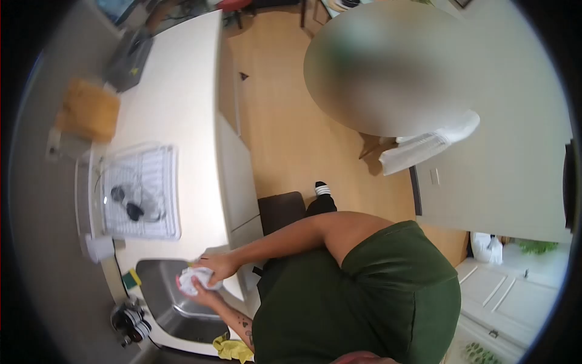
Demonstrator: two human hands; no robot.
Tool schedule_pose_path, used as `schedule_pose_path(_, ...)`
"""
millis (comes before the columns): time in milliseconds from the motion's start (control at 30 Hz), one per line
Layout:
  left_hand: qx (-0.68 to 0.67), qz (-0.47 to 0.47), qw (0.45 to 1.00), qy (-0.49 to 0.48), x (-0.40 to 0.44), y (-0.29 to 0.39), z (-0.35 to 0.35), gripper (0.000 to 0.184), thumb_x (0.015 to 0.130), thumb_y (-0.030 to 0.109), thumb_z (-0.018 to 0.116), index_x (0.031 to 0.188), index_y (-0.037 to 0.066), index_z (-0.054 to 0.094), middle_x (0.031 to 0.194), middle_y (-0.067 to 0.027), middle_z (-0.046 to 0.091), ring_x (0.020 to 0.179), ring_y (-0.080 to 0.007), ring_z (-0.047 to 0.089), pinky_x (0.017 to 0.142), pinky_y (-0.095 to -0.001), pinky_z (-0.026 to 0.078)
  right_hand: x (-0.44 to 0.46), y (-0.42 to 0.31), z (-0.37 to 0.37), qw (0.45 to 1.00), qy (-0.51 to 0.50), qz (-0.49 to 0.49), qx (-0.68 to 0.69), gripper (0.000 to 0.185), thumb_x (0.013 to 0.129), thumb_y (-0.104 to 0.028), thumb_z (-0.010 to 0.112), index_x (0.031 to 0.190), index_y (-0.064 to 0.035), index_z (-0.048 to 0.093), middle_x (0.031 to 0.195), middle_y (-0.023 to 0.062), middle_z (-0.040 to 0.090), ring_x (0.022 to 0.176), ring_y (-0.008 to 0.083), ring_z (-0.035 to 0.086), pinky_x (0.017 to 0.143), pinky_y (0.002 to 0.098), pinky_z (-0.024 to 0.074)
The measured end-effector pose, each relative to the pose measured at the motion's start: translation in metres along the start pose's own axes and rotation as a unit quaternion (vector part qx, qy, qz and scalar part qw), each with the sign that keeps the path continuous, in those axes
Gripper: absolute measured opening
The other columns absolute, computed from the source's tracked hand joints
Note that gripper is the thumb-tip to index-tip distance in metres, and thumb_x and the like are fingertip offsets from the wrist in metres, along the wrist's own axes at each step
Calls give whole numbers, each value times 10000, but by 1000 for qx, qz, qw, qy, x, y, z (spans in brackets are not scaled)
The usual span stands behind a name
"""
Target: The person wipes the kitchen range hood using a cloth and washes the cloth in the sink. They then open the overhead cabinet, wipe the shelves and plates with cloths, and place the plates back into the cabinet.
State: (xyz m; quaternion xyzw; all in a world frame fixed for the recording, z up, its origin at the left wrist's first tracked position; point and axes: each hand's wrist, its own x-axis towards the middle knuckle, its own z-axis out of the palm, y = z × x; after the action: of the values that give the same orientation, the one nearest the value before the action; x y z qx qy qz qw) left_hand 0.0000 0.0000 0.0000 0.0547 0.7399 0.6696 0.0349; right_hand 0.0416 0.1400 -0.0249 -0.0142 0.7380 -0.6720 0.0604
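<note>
Over the steel sink, my two hands are closed around a bundled white cloth with a reddish edge on its left side. My right hand grips it from above in the view, and my left hand holds it from below. The fingers partly cover the cloth, so I cannot tell whether something is wrapped inside it. A yellow-and-green sponge sits on the sink's far rim. At the sink's near corner lies a yellow cloth.
On the white counter, a striped drying mat carries dark utensils. Bottles stand beside the sink. A wooden board leans against the wall. A blurred area with a white sleeve is across the wooden floor.
</note>
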Motion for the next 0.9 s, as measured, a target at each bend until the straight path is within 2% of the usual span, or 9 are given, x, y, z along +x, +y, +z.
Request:
schedule_pose_path(133,366,184,912,32,-22,-16,11,531,769,162,632,1236,8,431,1215,-183,474,1069,-307,480,919,-403,386,-143,47,-162,981,94,-140,-91,525,683,-285,682,1132,-67,523,1157,191,472,1118,342,417,955,407,335)
schedule_pose_path(233,460,256,850,-18,-40,-31,43,568,759,250,643,1244,35,441,1225,-160,486,1100,-334,472,917,-438,379,-287,135,-286,899,390,94,-178,471,672,-167,668,1114,-72,536,1103,158,515,1086,313,447,935,415,359)
schedule_pose_path(267,553,219,804,-16,-47,-15,61,587,757,301,637,1252,56,440,1225,-147,489,1097,-339,471,919,-438,377,-345,163,-331,820,503,195,-189,504,659,-139,664,1138,-70,524,1114,152,516,1089,305,453,926,422,365)
schedule_pose_path(300,635,176,752,-15,-54,-10,82,606,755,352,632,1260,78,439,1224,-134,493,1094,-344,471,922,-439,374,-428,131,-364,635,550,155,-520,384,685,-197,665,1035,-60,587,1108,177,534,1078,321,447,896,390,378)
schedule_pose_path(500,648,171,735,103,-52,-35,97,636,712,449,652,1236,143,460,1190,-105,517,1058,-341,494,855,-466,416,-705,45,-388,144,748,565,-318,908,665,-408,709,1349,-25,252,1398,223,228,1296,352,194,1002,551,220)
schedule_pose_path(533,659,150,728,115,-56,-33,100,620,705,438,663,1220,150,474,1172,-101,527,1053,-341,497,848,-467,420,-733,65,-380,65,771,548,-319,889,621,-416,745,1285,11,336,1200,230,471,1144,360,433,923,497,371)
schedule_pose_path(567,661,152,726,118,-55,-33,100,620,705,438,663,1220,150,474,1172,-101,527,1053,-341,497,848,-467,420,-748,72,-370,68,771,549,-316,889,621,-416,745,1285,11,336,1200,230,471,1144,360,433,923,497,371)
schedule_pose_path(633,648,166,736,101,-52,-33,102,605,691,435,675,1196,155,495,1148,-98,539,1032,-341,506,830,-483,421,-763,87,-358,340,843,275,314,757,623,-341,744,1202,18,412,1055,205,560,913,323,580,760,440,492)
schedule_pose_path(900,595,193,778,57,-61,-32,96,631,660,346,694,1217,143,480,1191,-88,517,1047,-348,482,853,-491,400,-757,168,-336,320,898,215,213,543,629,-139,644,1084,93,457,918,158,555,746,268,599,599,352,504)
